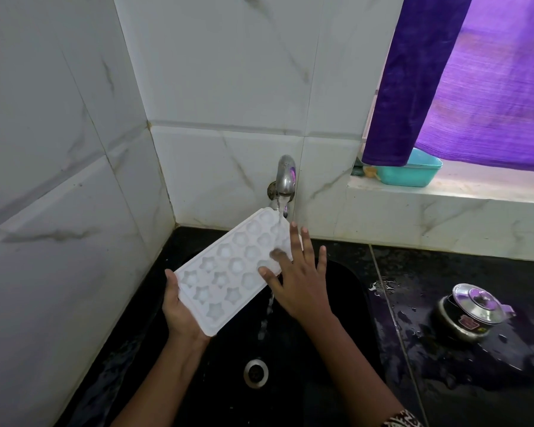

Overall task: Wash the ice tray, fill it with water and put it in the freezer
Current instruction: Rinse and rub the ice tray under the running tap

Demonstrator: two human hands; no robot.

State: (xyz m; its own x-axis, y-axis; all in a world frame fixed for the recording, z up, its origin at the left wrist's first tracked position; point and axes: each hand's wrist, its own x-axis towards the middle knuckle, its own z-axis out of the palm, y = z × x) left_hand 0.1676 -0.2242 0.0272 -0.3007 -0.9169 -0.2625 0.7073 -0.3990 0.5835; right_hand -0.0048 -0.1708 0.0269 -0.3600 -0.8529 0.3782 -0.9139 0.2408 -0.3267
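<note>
While left hand (179, 309) holds ice tray (225, 269) | right hand (299, 282) splayed atop

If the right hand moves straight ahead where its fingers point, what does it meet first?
The right hand would likely meet the water stream below the tap first; depth is unclear.

We stand in a home kitchen: a wall tap (285, 177) runs over a black sink (346, 291) (drain (256, 372) at the bottom), with tiled walls (59, 149), a lidded steel pot (472, 312) on the wet bench (444, 380) and a purple curtain (460, 81).
</note>
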